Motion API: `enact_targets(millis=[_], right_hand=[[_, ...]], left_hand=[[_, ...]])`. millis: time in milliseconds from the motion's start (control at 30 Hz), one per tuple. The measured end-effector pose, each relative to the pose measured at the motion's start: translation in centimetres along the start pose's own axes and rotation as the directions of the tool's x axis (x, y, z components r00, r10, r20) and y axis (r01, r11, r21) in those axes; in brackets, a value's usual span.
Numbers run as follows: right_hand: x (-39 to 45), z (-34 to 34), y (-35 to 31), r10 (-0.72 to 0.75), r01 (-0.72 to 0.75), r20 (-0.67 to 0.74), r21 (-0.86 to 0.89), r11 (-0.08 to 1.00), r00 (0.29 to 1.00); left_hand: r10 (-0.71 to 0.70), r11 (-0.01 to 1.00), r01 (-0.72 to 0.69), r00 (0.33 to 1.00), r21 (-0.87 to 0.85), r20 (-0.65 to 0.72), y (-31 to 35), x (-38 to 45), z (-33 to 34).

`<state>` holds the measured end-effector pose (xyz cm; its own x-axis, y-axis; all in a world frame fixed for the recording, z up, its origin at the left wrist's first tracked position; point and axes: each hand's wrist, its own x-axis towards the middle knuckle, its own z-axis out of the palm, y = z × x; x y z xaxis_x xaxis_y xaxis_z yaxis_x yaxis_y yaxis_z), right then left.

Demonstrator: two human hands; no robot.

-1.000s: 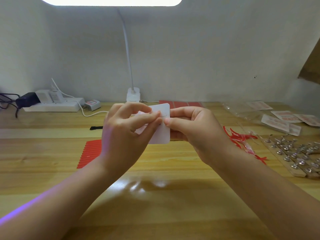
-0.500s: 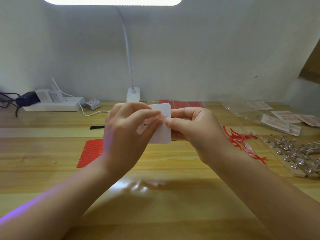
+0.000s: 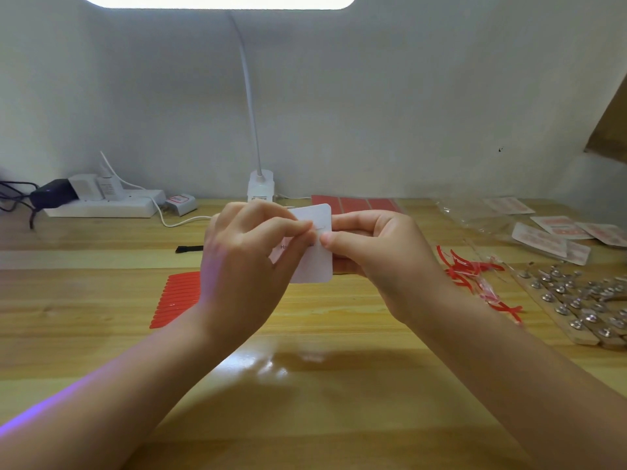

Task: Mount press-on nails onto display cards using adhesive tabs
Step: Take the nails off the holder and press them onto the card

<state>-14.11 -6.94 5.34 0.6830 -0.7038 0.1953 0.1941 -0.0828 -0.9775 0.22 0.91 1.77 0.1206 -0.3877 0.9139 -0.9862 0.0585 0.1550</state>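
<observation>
1. Hands meet above the middle of the table (image 3: 305, 385), both raised off the wood, forearms coming in from the near left and near right corners.
2. I see the left hand (image 3: 244, 266) with its back toward me, fingers curled, thumb and forefinger pinched together on the left part of the card (image 3: 314, 262).
3. The right hand (image 3: 383, 259) mirrors it: fingers curled behind the card's right edge, thumb tip pressed on the front face, so it clamps the card too.
4. The card is white, upright, facing me, held between the two hands; small print on it is too blurred to read.
5. Whether a tab or nail sits between the left fingertips, I cannot tell.
6. Red strips (image 3: 176, 296) lie flat on the table left of the left wrist.
7. Red sheets (image 3: 356, 205) lie at the far edge behind the hands.
8. Loose red peelings (image 3: 475, 276) lie right of the right hand.
9. Farther right sits a wooden rack (image 3: 576, 300) studded with shiny nails.
10. A lamp (image 3: 259, 184) stands at the far wall, a power strip (image 3: 101, 206) far left.
</observation>
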Motion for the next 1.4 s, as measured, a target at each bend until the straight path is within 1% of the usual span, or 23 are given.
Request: enact_targets(millis=[233, 533, 767, 833, 867, 933, 1033, 1067, 1100, 1133, 1167, 1200, 1267, 1400], right_hand=[[0.1, -0.2, 0.0, -0.012, 0.011, 0.031, 0.012, 1.0, 0.999], [0.4, -0.4, 0.4, -0.004, 0.003, 0.023, 0.016, 1.0, 1.0], [0.6, -0.6, 0.8, -0.021, 0.02, 0.018, 0.017, 1.0, 1.0], [0.7, -0.7, 0.9, -0.016, 0.016, 0.013, 0.018, 1.0, 1.0], [0.8, -0.8, 1.0, -0.012, 0.011, 0.006, 0.02, 1.0, 1.0], [1.0, -0.9, 1.3, 0.001, -0.001, -0.018, 0.029, 1.0, 1.0], [1.4, -1.3, 1.5, 0.029, -0.026, -0.048, 0.064, 0.998, 0.998], [1.5, -1.4, 1.5, 0.04, -0.036, -0.049, 0.083, 0.996, 0.998], [1.6, -1.5, 1.6, 0.052, -0.047, -0.046, 0.105, 0.993, 0.998], [1.7, -1.6, 1.7, 0.064, -0.058, -0.04, 0.127, 0.99, 0.997], [1.7, -1.6, 1.7, 0.076, -0.071, -0.031, 0.151, 0.986, 0.997], [1.8, -1.7, 1.8, 0.089, -0.084, -0.019, 0.173, 0.981, 0.996], [1.9, -1.8, 2.0, 0.1, -0.102, 0.022, 0.19, 0.976, 0.995], [2.2, -2.2, 2.4, 0.06, -0.072, 0.087, 0.151, 0.986, 0.994]], left_hand=[[0.021, 0.999, -0.021, 1.0, -0.042, -0.012, -0.1, 0.1, -0.1], [-0.029, 0.997, 0.027, 0.999, -0.076, -0.021, 0.1, 0.2, -0.1], [-0.01, 0.999, 0.01, 1.0, -0.032, -0.009, 0.2, 0.2, -0.2], [-0.056, 0.997, 0.058, 0.998, -0.051, 0.031, 0.2, 0.1, -0.2], [-0.095, 0.991, 0.101, 0.994, -0.089, 0.061, 0.3, 0.1, -0.1], [-0.19, 0.964, 0.207, 0.975, -0.167, 0.113, 0.7, -0.1, 0.1], [-0.344, 0.897, 0.369, 0.929, -0.243, 0.138, 0.8, -0.1, 0.3], [-0.42, 0.84, 0.453, 0.891, -0.299, 0.172, 0.7, 0.0, 0.3], [-0.498, 0.744, 0.55, 0.835, -0.379, 0.233, 0.7, 0.2, 0.2], [-0.557, 0.626, 0.63, 0.774, -0.459, 0.303, 0.7, 0.4, 0.2], [-0.59, 0.539, 0.675, 0.729, -0.504, 0.346, 0.5, 0.5, 0.2], [-0.601, 0.518, 0.685, 0.718, -0.512, 0.352, 0.3, 0.5, 0.3], [-0.595, 0.536, 0.672, 0.73, -0.511, 0.335, 0.2, 0.5, 0.3], [-0.581, 0.529, 0.646, 0.749, -0.55, 0.32, 0.5, 0.3, 0.3]])
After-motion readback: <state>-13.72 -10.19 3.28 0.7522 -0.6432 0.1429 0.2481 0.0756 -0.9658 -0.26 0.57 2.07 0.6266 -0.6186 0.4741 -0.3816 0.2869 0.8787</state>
